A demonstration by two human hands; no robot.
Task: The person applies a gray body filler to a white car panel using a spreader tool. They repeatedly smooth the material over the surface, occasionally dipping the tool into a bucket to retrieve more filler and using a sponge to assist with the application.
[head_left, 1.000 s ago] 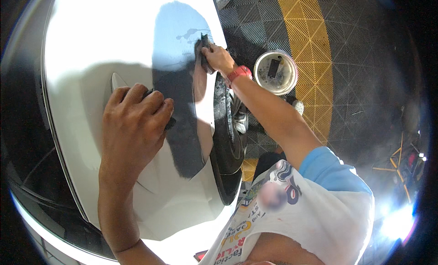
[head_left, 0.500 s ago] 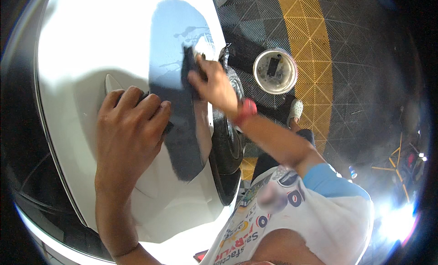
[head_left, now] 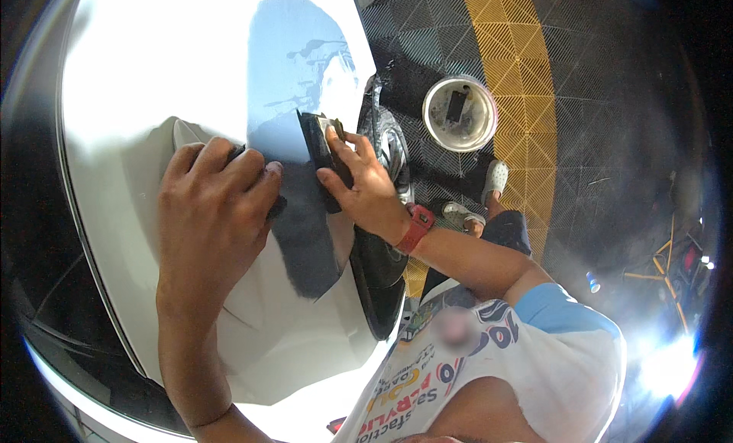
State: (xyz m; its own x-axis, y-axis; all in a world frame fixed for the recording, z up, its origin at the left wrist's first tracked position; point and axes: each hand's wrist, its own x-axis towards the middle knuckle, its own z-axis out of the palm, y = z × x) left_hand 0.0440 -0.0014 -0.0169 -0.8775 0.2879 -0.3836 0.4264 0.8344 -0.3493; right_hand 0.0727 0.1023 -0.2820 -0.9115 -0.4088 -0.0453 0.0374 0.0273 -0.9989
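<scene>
One dark cloth [head_left: 319, 154], glossy white panel [head_left: 175, 69]

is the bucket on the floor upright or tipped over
Upright: the round bucket stands on the dark tiled floor with its open mouth facing up, a dark object lying inside at the bottom.

White car, dark cloth, black and yellow floor
The car panel [head_left: 153, 84] is glossy white with a blue-grey shadow patch; the cloth [head_left: 317, 149] under the right hand [head_left: 366, 187] is black; that wrist's band [head_left: 416, 228] is red; the tyre [head_left: 382, 267] at the panel's right edge is black; the floor [head_left: 603, 138] is black gridded tile with a yellow stripe [head_left: 511, 69]; the bucket [head_left: 460, 113] is white-rimmed; the shirt [head_left: 550, 351] is white with light blue sleeve and coloured print
</scene>
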